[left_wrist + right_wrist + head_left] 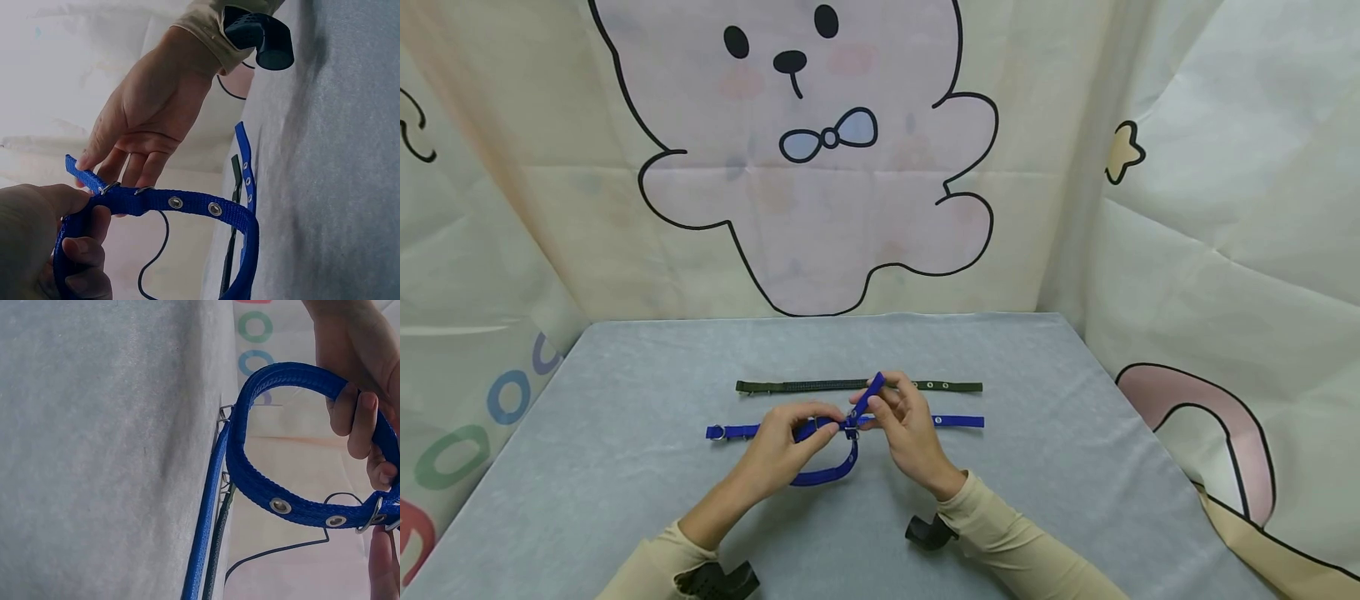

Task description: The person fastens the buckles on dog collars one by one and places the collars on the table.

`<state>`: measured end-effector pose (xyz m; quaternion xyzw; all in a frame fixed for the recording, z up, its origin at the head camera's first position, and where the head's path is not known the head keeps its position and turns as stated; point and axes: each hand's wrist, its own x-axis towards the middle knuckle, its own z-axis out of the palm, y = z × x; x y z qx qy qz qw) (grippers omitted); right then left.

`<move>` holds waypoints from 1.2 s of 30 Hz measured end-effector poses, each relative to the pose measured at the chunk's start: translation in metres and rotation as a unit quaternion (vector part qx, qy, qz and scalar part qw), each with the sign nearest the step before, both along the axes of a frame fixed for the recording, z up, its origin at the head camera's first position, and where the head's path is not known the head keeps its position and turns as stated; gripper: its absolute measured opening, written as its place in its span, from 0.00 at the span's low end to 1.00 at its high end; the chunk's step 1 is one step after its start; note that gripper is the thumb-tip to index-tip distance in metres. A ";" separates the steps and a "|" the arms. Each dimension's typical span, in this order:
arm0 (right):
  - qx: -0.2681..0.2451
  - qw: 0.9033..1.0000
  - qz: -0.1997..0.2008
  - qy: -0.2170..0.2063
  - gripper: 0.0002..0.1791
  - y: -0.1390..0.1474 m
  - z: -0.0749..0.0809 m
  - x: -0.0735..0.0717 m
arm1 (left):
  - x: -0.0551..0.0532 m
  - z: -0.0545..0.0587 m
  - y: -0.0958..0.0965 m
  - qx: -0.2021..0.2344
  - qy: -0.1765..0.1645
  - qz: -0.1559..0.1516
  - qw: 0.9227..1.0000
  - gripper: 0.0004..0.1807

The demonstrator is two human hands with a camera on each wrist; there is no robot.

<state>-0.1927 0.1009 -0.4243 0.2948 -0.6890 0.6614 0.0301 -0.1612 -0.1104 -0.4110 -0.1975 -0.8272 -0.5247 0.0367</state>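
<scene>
A blue collar (824,477) with metal eyelets is bent into a loop above the table. My left hand (773,448) grips its band beside the metal buckle (110,187), with fingers curled round the strap in the left wrist view. The strap's free end sticks up past the buckle, and my right hand (912,429) pinches it between thumb and fingers. Beyond the hands a second blue collar (958,422) lies stretched out flat, partly hidden behind them. Farther back lies a dark green collar (820,386), also straight, with eyelets toward its right end.
A grey cloth covers the table (625,392). Printed curtains (1037,50) hang at the back and both sides. Black wrist devices (928,532) are strapped at both sleeves.
</scene>
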 end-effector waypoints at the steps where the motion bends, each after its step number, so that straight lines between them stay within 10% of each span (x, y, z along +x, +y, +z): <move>1: -0.001 1.000 0.000 -0.001 0.13 0.000 0.001 0.000 | 0.000 0.000 0.000 0.002 0.001 -0.003 1.000 0.08; 36: 0.024 0.998 0.008 0.053 0.19 -0.001 -0.002 -0.001 | 0.000 -0.004 0.000 -0.029 0.016 0.007 0.999 0.11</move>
